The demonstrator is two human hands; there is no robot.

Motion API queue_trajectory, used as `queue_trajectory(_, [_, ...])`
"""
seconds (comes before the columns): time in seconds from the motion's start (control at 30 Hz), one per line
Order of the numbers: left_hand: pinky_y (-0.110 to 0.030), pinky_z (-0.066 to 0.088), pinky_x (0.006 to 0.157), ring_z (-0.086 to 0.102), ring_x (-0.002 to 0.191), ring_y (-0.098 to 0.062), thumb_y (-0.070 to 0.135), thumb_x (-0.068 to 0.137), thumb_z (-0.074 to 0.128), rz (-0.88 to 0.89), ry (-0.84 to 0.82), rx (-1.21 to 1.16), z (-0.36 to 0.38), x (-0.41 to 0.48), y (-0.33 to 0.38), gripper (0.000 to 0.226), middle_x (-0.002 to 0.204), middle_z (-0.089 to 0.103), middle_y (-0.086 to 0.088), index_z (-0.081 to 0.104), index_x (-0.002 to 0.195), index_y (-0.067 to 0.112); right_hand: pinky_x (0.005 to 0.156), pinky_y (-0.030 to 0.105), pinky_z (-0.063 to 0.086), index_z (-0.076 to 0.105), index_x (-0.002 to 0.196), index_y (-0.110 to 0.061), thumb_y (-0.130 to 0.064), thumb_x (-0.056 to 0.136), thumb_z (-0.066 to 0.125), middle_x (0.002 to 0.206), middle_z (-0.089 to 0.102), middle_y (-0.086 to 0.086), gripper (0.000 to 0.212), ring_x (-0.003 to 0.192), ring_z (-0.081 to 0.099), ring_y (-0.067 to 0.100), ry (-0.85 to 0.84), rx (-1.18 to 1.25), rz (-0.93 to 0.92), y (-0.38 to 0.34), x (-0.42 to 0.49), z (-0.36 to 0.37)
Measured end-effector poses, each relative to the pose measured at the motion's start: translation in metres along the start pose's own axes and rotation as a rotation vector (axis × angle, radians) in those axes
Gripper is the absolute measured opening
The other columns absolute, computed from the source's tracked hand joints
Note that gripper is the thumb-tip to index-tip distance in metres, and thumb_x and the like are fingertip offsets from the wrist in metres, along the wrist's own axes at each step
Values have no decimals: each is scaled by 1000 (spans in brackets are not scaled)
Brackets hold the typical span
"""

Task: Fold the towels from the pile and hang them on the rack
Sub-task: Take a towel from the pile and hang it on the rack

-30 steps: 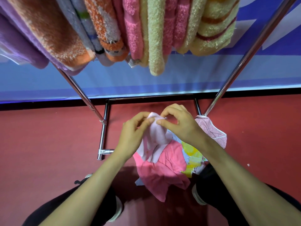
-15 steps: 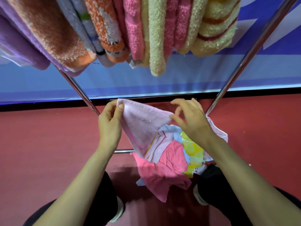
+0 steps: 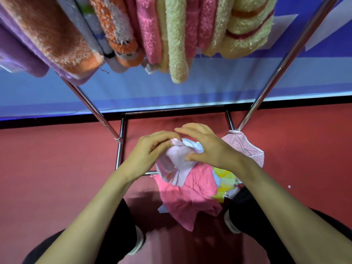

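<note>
Left hand [image 3: 152, 151] and right hand [image 3: 211, 149] back together, pinching pale pink towel [image 3: 179, 158], pile [image 3: 190, 197] beneath partly covered

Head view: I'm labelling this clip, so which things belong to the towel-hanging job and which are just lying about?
In the job: left hand, right hand, the pale pink towel both hold, the pile of towels under it, the rack, the hung towels.
Just there: red floor, blue wall, white speck on the floor.
</note>
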State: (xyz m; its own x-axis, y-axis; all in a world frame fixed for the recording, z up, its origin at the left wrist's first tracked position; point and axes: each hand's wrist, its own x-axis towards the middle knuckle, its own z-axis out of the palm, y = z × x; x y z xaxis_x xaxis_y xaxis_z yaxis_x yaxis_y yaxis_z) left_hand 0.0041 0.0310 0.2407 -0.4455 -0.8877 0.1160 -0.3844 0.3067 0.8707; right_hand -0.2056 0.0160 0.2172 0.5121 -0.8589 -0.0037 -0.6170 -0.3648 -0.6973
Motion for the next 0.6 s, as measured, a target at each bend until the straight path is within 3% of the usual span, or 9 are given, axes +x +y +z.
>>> queue_trajectory(0.13, [-12, 39, 88, 59, 97, 2, 9, 97, 52, -13, 76, -43, -1, 0, 0, 22, 98, 66, 22, 65, 96, 27, 91, 19, 29, 67, 106, -3, -17, 77, 79, 113, 59, 8, 35, 109, 51, 24, -64, -46, 3, 3, -1, -1])
queue_trajectory(0.2, [-14, 39, 90, 59, 97, 1, 8, 97, 53, -35, 207, -90, -4, 1, 0, 23, 98, 66, 22, 66, 95, 26, 75, 21, 30, 63, 91, -10, -16, 81, 75, 86, 57, -2, 16, 89, 53, 24, -62, -38, 71, 1, -3, -4])
queue_trajectory(0.27, [-13, 39, 91, 59, 97, 1, 6, 97, 52, -60, 335, -123, -7, 3, -2, 24, 97, 67, 22, 66, 94, 26, 65, 28, 29, 54, 84, -16, -16, 85, 70, 70, 50, -5, 17, 74, 46, 25, -34, -15, 173, 1, -4, -7])
queue_trajectory(0.43, [-20, 43, 90, 60, 99, -5, 15, 96, 56, -198, 530, -63, -11, 4, -18, 20, 103, 66, 9, 65, 95, 33, 64, 29, 40, 67, 81, -12, -16, 82, 73, 64, 60, 1, 7, 64, 55, 20, 274, 87, 295, 9, 1, -19])
queue_trajectory(0.53, [-25, 47, 80, 59, 82, -3, 14, 95, 58, -307, 525, -93, -9, 3, -26, 16, 95, 68, 5, 66, 95, 28, 59, 12, 39, 70, 82, -12, -12, 81, 73, 65, 62, -1, 3, 57, 53, 3, 388, 178, 330, 12, 1, -24])
queue_trajectory(0.6, [-22, 47, 70, 53, 68, -1, 7, 92, 60, -346, 550, -238, -7, 5, -27, 16, 77, 63, 9, 58, 92, 23, 62, 10, 37, 71, 86, -12, -12, 84, 70, 74, 65, 2, 3, 62, 52, 4, 422, 164, 338, 15, 0, -25])
